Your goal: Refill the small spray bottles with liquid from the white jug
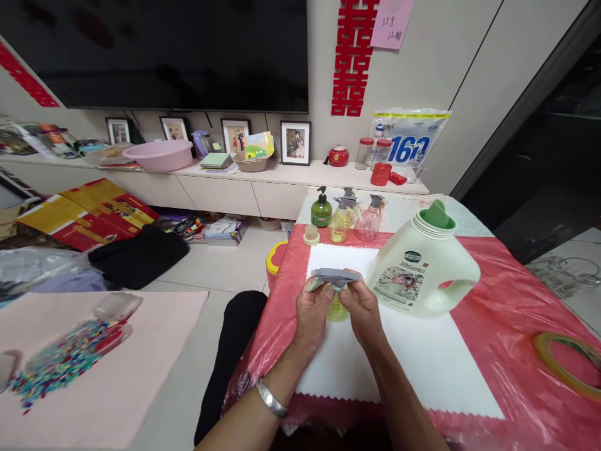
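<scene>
A yellow-green spray bottle [337, 311] with a grey trigger head stands upright on the white mat [432, 351]. My left hand [312, 313] is closed on the left side of its head and neck. From the right, my right hand [364, 307] also grips the head, thumbs close together at the collar. The fingers hide much of the neck and trigger. Just right of my hands is a large pale green detergent jug [404, 275]; a green cap piece [437, 214] sits in its mouth. Beyond stand a yellow spray bottle [340, 227] and a pink spray bottle [368, 224].
A green pump bottle [322, 212] and a small pale cap [311, 235] are at the mat's far left. A tape roll [570, 363] lies on the red table cover [511, 294] at right. Colourful small pieces [66, 363] cover part of a pink table at left.
</scene>
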`<state>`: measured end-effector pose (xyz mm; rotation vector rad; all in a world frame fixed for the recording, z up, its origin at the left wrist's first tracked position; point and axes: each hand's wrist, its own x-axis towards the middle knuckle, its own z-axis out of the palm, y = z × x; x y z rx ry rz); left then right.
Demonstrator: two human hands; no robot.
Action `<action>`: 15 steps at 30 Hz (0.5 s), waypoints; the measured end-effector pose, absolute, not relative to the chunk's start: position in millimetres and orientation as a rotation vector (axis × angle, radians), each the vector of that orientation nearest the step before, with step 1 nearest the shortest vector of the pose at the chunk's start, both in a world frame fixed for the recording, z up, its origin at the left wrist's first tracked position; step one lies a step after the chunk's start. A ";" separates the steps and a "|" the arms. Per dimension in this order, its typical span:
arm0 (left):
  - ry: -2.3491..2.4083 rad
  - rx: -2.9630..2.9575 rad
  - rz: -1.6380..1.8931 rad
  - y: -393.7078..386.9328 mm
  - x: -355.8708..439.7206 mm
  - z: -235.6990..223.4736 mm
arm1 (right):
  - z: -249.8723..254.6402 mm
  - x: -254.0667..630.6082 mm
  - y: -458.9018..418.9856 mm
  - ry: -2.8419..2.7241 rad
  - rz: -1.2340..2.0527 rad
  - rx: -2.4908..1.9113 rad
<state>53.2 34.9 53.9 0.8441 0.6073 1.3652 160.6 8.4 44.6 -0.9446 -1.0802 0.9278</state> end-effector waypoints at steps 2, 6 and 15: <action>0.612 0.852 1.377 34.6 54.4 54.9 | 47.8 162.3 8.1 -1.114 0.934 -0.948; 0.648 0.846 1.382 34.6 57.4 55.7 | 48.5 164.9 10.0 -1.126 0.914 -0.974; 0.679 0.829 1.404 36.2 59.0 57.6 | 44.5 155.9 12.8 -1.041 0.801 -1.040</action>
